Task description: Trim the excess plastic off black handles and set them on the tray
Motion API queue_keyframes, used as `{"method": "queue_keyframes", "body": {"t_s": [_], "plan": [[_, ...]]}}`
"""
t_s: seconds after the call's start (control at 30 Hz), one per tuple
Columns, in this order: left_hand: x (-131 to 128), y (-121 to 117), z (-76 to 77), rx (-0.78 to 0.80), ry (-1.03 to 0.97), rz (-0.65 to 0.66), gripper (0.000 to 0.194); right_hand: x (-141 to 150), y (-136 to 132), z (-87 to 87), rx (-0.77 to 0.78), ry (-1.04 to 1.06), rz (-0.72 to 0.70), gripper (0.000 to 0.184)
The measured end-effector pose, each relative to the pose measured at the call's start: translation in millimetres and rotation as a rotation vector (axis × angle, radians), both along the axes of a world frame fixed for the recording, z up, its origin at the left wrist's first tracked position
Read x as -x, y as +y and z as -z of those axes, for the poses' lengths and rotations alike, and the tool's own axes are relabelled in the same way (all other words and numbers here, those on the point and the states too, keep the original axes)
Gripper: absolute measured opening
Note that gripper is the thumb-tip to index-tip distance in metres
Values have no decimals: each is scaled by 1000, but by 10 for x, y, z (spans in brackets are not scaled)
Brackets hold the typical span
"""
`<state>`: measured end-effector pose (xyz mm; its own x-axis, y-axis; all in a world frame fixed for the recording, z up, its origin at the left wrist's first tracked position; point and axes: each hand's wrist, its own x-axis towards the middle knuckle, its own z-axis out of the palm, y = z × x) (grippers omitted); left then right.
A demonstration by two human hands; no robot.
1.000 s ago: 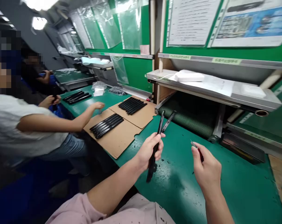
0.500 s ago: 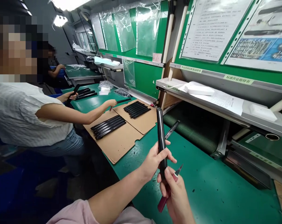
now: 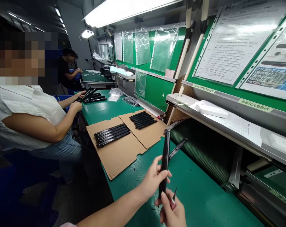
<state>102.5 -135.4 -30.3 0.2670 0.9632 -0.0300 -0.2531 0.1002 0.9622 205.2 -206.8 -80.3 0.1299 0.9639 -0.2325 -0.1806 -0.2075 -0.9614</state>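
Observation:
A long, glossy black plastic piece (image 3: 166,151) stands nearly upright before me. My left hand (image 3: 152,181) is closed round its middle, thumb across the front. At its lower end, my right hand (image 3: 173,209) pinches the piece between thumb and fingers. That same hand also holds a small craft knife (image 3: 173,200) with a red handle, its blade pointing up; most of the handle is hidden by the fingers. Just behind the black piece, a flat black strip (image 3: 178,148) lies on the green table near the conveyor.
Cardboard sheets (image 3: 124,157) bear two groups of black pieces (image 3: 112,135). At the left, a co-worker (image 3: 38,116) holds black pieces in both hands. A green conveyor belt (image 3: 199,151) runs under a shelf (image 3: 228,123) at the right. Black scraps dot the green table (image 3: 199,201).
The co-worker's arm has drawn back from above the cardboard, and both their hands are now together at the black pieces. My view has shifted; my hands keep their hold, lower in the picture.

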Motion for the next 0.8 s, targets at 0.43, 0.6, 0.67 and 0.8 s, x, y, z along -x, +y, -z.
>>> {"method": "queue_keyframes", "body": {"t_s": [0.43,0.6,0.67,0.8], "plan": [[1042,2404,656,-75,1245,-90,69,-699,790,368,99,-363,22,57],[1025,3009,924,-156,1466,-73,61,-789,1345,420,97,-678,37,48],[1012,3189,983,-175,1532,-66,56,-784,1557,505,97,-729,92,50],[1057,3408,1043,-173,1628,-53,52,-1027,1953,533,93,-901,257,51]]}}
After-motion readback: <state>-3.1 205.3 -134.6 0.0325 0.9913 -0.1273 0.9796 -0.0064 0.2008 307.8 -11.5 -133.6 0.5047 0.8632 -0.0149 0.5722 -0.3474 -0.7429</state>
